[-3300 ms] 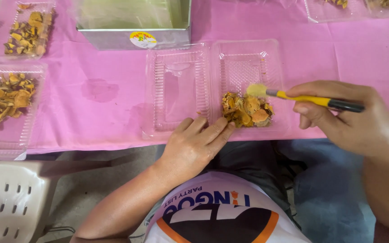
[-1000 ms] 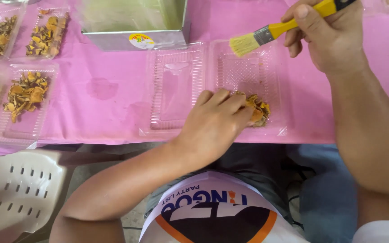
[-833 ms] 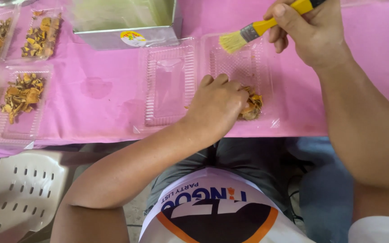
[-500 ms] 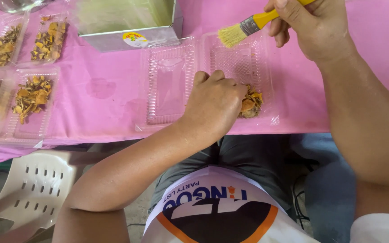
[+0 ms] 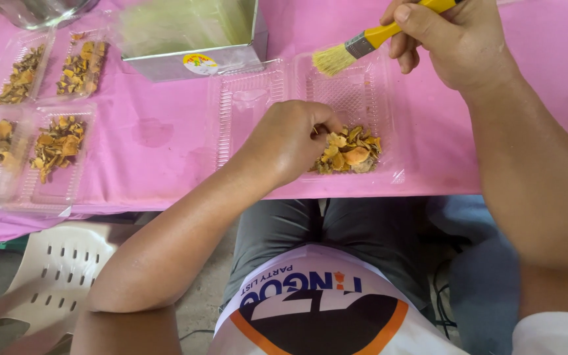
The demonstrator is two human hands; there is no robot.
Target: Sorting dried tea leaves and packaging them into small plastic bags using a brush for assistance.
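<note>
A person seated at a counter (image 5: pixel 165 141) draped in pink cloth works over an open clear clamshell box (image 5: pixel 310 118), the left hand (image 5: pixel 287 141) curled with its fingertips on a small heap of dried orange-yellow pieces (image 5: pixel 350 151) lying in the near corner of the box's right-hand half. The left grip is closed loosely on the heap, though whether any piece is pinched between the fingers cannot be told from this angle. The right hand (image 5: pixel 451 43) is clenched around the yellow handle of a flat brush (image 5: pixel 363 46), whose pale bristles hang just over the far edge of the same half, apart from the heap. Compared with half a second ago, the brush sits a touch lower and nearer the box, and the left hand has drawn back slightly so that more of the heap shows beside its knuckles; 3.3 seconds ago the brush lay flat with its bristles on the heap itself. Beyond the box stands a shiny metal tin (image 5: pixel 192 39) with a round sticker on its near wall. Well to the left of the box, more clear trays (image 5: pixel 34 151) hold similar dried pieces, and the rim of a metal bowl (image 5: pixel 41 10) shows at the far left. A white plastic chair (image 5: pixel 54 276) stands below the counter's edge, left of the box.
</note>
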